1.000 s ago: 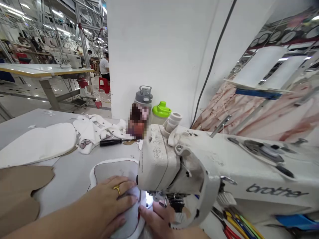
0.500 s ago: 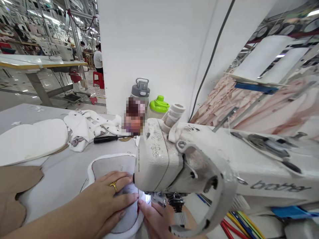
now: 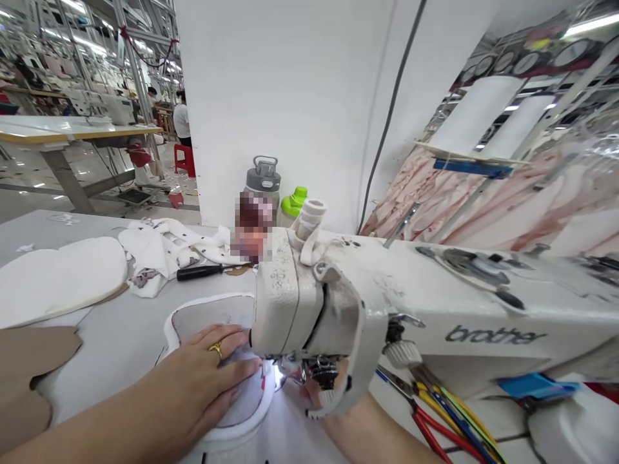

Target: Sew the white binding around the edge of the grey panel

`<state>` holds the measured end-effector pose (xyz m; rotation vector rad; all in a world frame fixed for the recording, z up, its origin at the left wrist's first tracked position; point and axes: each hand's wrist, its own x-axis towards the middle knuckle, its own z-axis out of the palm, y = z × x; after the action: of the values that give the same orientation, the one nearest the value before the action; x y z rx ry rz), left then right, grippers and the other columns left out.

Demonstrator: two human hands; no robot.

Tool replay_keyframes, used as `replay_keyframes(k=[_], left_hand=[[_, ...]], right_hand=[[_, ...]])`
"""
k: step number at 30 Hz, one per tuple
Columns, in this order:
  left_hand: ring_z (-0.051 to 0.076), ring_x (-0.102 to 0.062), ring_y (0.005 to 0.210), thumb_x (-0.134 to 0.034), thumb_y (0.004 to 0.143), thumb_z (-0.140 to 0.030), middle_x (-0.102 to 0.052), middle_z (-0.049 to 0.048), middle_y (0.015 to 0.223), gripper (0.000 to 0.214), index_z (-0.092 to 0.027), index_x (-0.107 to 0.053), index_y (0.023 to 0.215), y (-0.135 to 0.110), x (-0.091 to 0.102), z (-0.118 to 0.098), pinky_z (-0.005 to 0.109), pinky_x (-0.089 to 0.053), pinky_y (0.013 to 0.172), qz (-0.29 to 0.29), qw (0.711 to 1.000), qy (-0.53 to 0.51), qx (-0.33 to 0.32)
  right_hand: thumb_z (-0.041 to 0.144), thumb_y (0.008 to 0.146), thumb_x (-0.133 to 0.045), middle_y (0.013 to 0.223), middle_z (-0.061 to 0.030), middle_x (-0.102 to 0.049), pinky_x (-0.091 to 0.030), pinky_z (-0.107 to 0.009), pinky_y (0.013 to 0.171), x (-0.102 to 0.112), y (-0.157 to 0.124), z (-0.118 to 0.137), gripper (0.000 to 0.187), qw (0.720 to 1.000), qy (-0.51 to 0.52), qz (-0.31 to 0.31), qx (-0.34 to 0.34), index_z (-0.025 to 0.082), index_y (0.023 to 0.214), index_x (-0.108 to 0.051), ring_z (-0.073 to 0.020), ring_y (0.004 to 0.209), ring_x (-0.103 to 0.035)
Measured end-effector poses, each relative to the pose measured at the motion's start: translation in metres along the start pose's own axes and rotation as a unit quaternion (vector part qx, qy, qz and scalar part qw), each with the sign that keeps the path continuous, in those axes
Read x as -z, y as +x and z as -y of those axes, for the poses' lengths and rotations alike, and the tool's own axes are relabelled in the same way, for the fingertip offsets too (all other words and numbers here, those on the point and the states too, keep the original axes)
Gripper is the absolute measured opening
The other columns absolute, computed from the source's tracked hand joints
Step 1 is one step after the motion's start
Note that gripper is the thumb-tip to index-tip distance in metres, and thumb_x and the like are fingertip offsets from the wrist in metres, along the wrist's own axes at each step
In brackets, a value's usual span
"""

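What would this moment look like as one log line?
left hand: flat on padded piece | right hand: under sewing machine head, mostly hidden

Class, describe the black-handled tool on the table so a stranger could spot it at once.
Start at the white sewing machine on the grey table. Just left of its head, beside the crumpled white cloth, lies the tool. It alone is slim, with a black handle.

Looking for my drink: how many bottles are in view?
2. A grey-lidded bottle stands by the white wall behind the sewing machine; a green-lidded bottle stands beside it, lower part hidden. The machine may hide more.
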<state>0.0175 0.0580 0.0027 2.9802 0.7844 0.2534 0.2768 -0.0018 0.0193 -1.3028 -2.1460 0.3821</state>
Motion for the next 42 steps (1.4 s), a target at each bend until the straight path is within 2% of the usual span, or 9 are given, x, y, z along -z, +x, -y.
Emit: replay_keyframes(k=[3,7,15,20,27,31,34,37,42], left_hand=[[0.026,-0.06,0.114,-0.055,0.092,-0.023,-0.063,0.0061,0.134,0.043,-0.028,-0.055,0.135,0.0,-0.004,0.001,0.04,-0.046,0.098,-0.011,1.0,-0.008,-0.012],[0.025,-0.059,0.117,-0.054,0.092,-0.019,-0.065,0.0035,0.13,0.034,-0.031,-0.063,0.122,0.002,0.004,0.0,0.042,-0.043,0.103,-0.04,0.997,-0.061,-0.01],[0.021,-0.059,0.12,-0.055,0.094,-0.017,-0.068,-0.0009,0.128,0.033,-0.039,-0.069,0.114,0.005,0.033,0.0,0.038,-0.041,0.109,0.009,0.992,-0.123,-0.039],[0.02,-0.055,0.126,-0.052,0.094,-0.016,-0.065,-0.0027,0.13,0.038,-0.04,-0.064,0.121,0.005,0.022,0.001,0.038,-0.037,0.111,0.026,0.995,-0.096,-0.009],[0.026,-0.06,0.114,-0.05,0.09,-0.016,-0.068,0.001,0.126,0.037,-0.035,-0.064,0.119,0.0,-0.007,-0.009,0.046,-0.035,0.101,-0.064,0.997,-0.024,0.041],[0.031,-0.057,0.11,-0.047,0.088,-0.016,-0.068,0.0075,0.119,0.04,-0.031,-0.063,0.122,-0.003,-0.024,-0.028,0.052,-0.034,0.095,-0.141,0.984,0.022,0.104],[0.032,-0.057,0.109,-0.05,0.083,-0.017,-0.069,0.009,0.115,0.044,-0.028,-0.061,0.124,-0.007,-0.026,-0.028,0.05,-0.034,0.094,-0.144,0.985,0.03,0.095],[0.031,-0.06,0.106,-0.056,0.073,-0.016,-0.07,0.0066,0.113,0.051,-0.03,-0.062,0.122,-0.011,-0.013,-0.013,0.046,-0.037,0.092,-0.097,0.994,0.039,0.019],[0.027,-0.064,0.088,-0.055,0.083,-0.015,-0.071,0.0025,0.091,0.041,-0.038,-0.065,0.115,-0.005,0.013,-0.005,0.038,-0.042,0.075,-0.064,0.997,0.047,-0.016]], right_hand=[[0.023,0.101,-0.04,0.094,-0.0061,-0.074,-0.056,-0.024,0.071,-0.004,-0.003,0.002,0.028,0.997,0.001,0.004,0.075,0.021,0.104,-0.068,-0.0199,0.082,-0.071],[0.036,0.098,-0.047,0.081,-0.0076,-0.07,-0.053,-0.028,0.06,-0.016,-0.01,0.0,0.029,0.973,-0.152,0.024,0.174,0.02,0.107,-0.07,-0.0227,0.071,-0.067],[0.023,0.09,-0.052,0.078,-0.0052,-0.067,-0.05,-0.033,0.062,-0.025,-0.015,-0.003,0.032,0.956,-0.232,0.045,0.172,0.022,0.121,-0.062,-0.0236,0.069,-0.064],[0.016,0.085,-0.049,0.073,-0.005,-0.066,-0.044,-0.03,0.055,-0.033,-0.008,-0.002,0.028,0.962,-0.203,-0.052,0.173,0.017,0.109,-0.064,-0.0215,0.062,-0.062],[0.015,0.089,-0.045,0.076,-0.0064,-0.069,-0.045,-0.032,0.055,-0.022,-0.001,0.008,0.024,0.967,-0.197,-0.024,0.161,0.017,0.103,-0.064,-0.0229,0.06,-0.064],[0.016,0.097,-0.037,0.078,-0.0073,-0.069,-0.047,-0.03,0.058,-0.014,0.002,0.015,0.026,0.961,-0.174,-0.082,0.197,0.017,0.099,-0.063,-0.0204,0.065,-0.065],[0.016,0.095,-0.043,0.081,-0.0069,-0.071,-0.048,-0.031,0.06,-0.014,0.001,0.017,0.022,0.966,-0.184,-0.041,0.179,0.016,0.102,-0.063,-0.0206,0.066,-0.065],[0.013,0.086,-0.052,0.08,-0.0055,-0.07,-0.047,-0.029,0.058,-0.016,0.0,0.019,0.021,0.966,-0.194,0.033,0.165,0.017,0.103,-0.065,-0.0209,0.068,-0.066],[0.015,0.09,-0.048,0.08,-0.0068,-0.067,-0.045,-0.032,0.053,-0.018,-0.004,0.018,0.028,0.964,-0.212,0.053,0.151,0.013,0.112,-0.065,-0.0229,0.064,-0.063]])
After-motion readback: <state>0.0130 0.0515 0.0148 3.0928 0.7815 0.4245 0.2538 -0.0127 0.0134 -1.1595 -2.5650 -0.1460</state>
